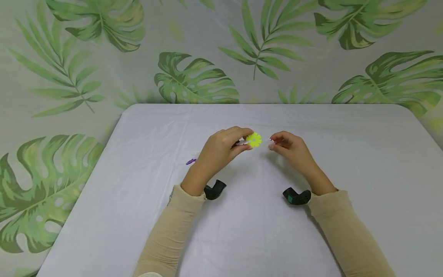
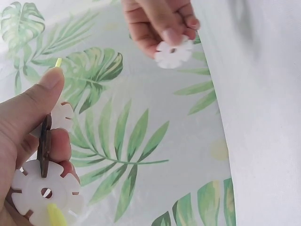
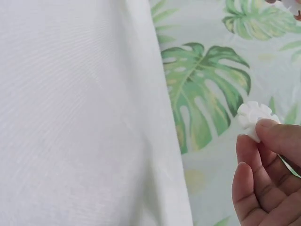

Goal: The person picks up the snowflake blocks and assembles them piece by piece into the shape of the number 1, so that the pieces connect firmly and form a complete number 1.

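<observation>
Over the middle of the white-covered table (image 1: 346, 154) the person holds both hands up close together, a small gap between them. The left hand (image 1: 221, 148) grips a little cluster of interlocking discs (image 2: 44, 186): from the left wrist view I count two white notched discs and one brown one slotted edge-on between them, plus a yellow-green disc (image 1: 254, 140) that shows as the bright flower shape at the fingertips in the head view, four pieces joined in all. Its thumb and fingers are curled round the cluster, thumb on top. The right hand (image 1: 288, 148) pinches one single white disc (image 2: 173, 52) between thumb and forefinger, the other fingers loosely bent beneath, and holds it just beside the yellow-green disc without touching it. One purple piece (image 1: 190, 161) lies on the table just left of the left hand. Both forearms wear beige sleeves (image 1: 173, 231) and angle inward from the near edge, wrists raised off the cloth, each with a black wrist mount (image 1: 214, 190) underneath. A wall (image 1: 194, 57) printed with green leaves stands behind the table.
</observation>
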`<state>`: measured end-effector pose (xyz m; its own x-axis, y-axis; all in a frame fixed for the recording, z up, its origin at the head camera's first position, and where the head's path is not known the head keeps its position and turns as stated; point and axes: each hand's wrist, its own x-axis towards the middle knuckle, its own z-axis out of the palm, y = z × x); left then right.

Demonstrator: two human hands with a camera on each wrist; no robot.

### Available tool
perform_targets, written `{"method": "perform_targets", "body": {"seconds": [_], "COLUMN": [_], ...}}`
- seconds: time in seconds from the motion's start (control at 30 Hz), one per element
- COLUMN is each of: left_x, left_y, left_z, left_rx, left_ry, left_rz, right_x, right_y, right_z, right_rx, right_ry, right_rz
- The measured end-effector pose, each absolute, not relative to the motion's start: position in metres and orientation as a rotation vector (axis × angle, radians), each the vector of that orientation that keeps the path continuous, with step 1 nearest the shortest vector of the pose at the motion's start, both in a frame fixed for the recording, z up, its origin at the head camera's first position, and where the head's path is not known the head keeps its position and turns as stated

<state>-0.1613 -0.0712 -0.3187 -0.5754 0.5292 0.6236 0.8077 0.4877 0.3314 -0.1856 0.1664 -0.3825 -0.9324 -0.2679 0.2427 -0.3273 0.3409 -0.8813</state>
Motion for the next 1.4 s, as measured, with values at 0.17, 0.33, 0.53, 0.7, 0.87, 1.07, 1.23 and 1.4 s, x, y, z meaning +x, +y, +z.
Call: {"method": "perform_targets", "body": {"seconds": [0.17, 0.33, 0.53, 0.7, 0.87, 1.07, 1.23, 1.4], "left_x": [-0.161, -0.161, -0.161, -0.161, -0.160, -0.160, -0.159, -0.159], "left_y": [-0.071, -0.070, -0.070, -0.068, -0.068, -0.067, -0.066, -0.065], "left_z": [-0.318, -0.318, -0.319, -0.320, -0.319, -0.320, -0.320, -0.320], "left_rx": [-1.105, -1.106, -1.113, -1.132, -1.140, -1.157, -1.162, -1.196], "left_ry": [-2.299, -2.303, -2.301, -2.301, -2.295, -2.280, -2.275, -2.265], "left_rz": [-0.850, -0.845, -0.859, -0.867, -0.875, -0.870, -0.876, -0.923], "right_x": [-0.180, -0.172, -0.165, -0.159, -0.150, -0.142, -0.151, -0.153], "right_y": [0.167, 0.167, 0.164, 0.160, 0.152, 0.145, 0.151, 0.153], "right_z": [-0.365, -0.348, -0.338, -0.331, -0.319, -0.310, -0.323, -0.328], "right_rx": [0.600, 0.660, 0.716, 0.727, 0.828, 0.921, 0.915, 0.923], "right_ry": [-2.414, -2.330, -2.265, -2.248, -2.198, -2.131, -2.112, -2.102], "right_rz": [1.768, 1.781, 1.774, 1.727, 1.685, 1.609, 1.566, 1.584]}}
